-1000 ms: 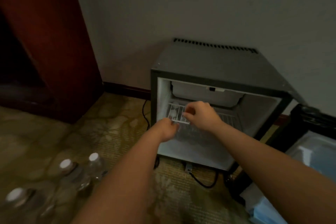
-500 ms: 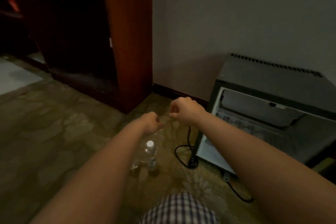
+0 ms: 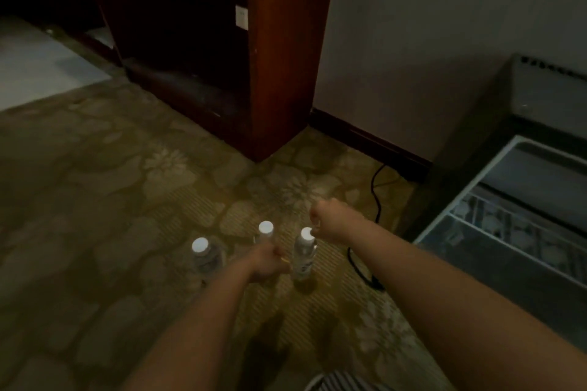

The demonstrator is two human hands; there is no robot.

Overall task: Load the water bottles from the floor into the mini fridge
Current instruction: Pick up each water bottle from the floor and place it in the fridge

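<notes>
1. Three water bottles stand upright on the carpeted floor [image 3: 127, 200] at lower centre, white caps up: a left bottle [image 3: 203, 255], a middle bottle [image 3: 266, 228] and a right bottle [image 3: 304, 255]. They are grouped closely, probably so they are easy to reach.
2. The left hand [image 3: 268, 265] sits in front of the middle bottle and hides its body. Its fingers are curled, but I cannot tell whether they grip it.
3. The right hand [image 3: 328, 222] hovers just behind the right bottle's cap, fingers closed in an empty-looking fist, likely poised to grab.
4. One mini fridge [image 3: 540, 95] stands open at the right edge, near enough for loading. Its shelf contents are too blurred to count.
</notes>
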